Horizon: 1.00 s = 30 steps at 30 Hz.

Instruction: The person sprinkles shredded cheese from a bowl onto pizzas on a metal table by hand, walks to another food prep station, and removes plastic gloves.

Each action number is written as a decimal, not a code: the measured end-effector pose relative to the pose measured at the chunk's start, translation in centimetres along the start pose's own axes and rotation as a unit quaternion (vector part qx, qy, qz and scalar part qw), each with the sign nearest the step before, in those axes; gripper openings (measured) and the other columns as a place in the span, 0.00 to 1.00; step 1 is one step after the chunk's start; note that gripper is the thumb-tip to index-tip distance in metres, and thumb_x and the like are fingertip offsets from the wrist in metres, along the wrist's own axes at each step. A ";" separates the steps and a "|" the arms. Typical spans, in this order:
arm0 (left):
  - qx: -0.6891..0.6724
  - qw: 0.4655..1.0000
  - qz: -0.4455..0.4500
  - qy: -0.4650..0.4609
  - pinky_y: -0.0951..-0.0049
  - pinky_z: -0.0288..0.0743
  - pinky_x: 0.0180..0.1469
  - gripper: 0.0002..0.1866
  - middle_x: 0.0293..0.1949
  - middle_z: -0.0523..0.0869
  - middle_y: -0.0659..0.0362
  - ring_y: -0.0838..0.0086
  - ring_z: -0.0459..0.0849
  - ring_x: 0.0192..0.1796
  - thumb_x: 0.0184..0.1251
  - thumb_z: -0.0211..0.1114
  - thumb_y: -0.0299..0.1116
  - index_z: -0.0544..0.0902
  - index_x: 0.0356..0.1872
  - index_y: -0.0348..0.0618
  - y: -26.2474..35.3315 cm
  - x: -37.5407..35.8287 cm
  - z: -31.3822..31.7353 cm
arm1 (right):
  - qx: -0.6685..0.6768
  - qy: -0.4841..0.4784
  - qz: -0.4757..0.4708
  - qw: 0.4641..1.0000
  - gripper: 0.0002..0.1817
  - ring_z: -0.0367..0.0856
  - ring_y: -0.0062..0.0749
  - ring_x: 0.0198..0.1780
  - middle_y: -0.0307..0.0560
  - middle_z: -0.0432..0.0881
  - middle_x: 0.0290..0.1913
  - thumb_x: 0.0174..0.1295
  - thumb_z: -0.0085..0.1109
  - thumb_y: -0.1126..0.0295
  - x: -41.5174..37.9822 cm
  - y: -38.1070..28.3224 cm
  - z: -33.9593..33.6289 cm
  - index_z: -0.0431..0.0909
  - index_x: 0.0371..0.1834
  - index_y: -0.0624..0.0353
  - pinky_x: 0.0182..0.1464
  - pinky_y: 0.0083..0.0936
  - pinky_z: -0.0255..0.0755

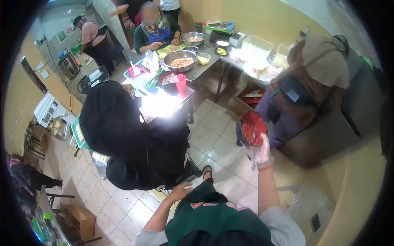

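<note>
My right hand [261,155], in a clear plastic glove, is closed on the near rim of a dark bowl [253,130]. The bowl is tilted toward me and its inside is coated with red sauce or paste. It hangs over the tiled floor, in front of a seated person in purple trousers. My left hand [180,191] is bare and low in front of my green apron, beside a person in black. Its fingers are partly curled, and whether they hold anything cannot be made out.
A person in black [119,135] sits close at the left. Beyond is a table [204,69] with metal bowls [180,60] and a pink cup [180,83]. A person in brown [312,78] sits at the right; a cardboard box [242,104] stands under the table.
</note>
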<state>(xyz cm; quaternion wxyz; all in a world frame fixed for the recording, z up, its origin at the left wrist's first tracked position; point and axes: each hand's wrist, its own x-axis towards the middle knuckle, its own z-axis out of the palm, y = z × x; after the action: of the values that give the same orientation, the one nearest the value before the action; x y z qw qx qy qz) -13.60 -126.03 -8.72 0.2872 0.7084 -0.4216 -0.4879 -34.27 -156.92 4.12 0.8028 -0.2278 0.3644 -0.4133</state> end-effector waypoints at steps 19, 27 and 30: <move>-0.306 0.920 -0.061 0.237 0.74 0.67 0.49 0.19 0.45 0.75 0.54 0.71 0.74 0.48 0.60 0.53 0.37 0.69 0.50 0.38 12.2 26.4 -7.4 | -0.116 -0.037 0.099 0.988 0.16 0.73 0.38 0.23 0.49 0.75 0.30 0.57 0.43 0.56 60.2 -6.1 20.4 0.66 0.43 0.54 0.22 0.32 0.69; -0.354 0.834 -0.196 0.375 0.76 0.65 0.50 0.19 0.44 0.76 0.54 0.74 0.73 0.47 0.60 0.54 0.37 0.70 0.49 0.37 20.3 35.3 -10.7 | -0.366 -0.107 0.140 0.914 0.17 0.65 0.37 0.40 0.41 0.65 0.50 0.57 0.47 0.53 89.4 1.6 21.2 0.65 0.45 0.46 0.37 0.34 0.64; -0.368 0.805 -0.215 0.412 0.76 0.65 0.50 0.18 0.44 0.76 0.54 0.73 0.73 0.48 0.60 0.54 0.36 0.70 0.49 0.36 22.3 37.0 -11.5 | -0.190 -0.084 0.188 0.960 0.18 0.62 0.38 0.45 0.42 0.61 0.53 0.56 0.50 0.54 84.0 0.0 25.5 0.64 0.47 0.47 0.43 0.34 0.62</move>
<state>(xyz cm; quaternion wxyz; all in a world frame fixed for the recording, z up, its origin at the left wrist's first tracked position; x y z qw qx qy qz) -3.67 -169.27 -2.99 0.5604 0.7567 0.1109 -0.3178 18.48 -224.99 -13.13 0.8356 -0.3378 0.4036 -0.1574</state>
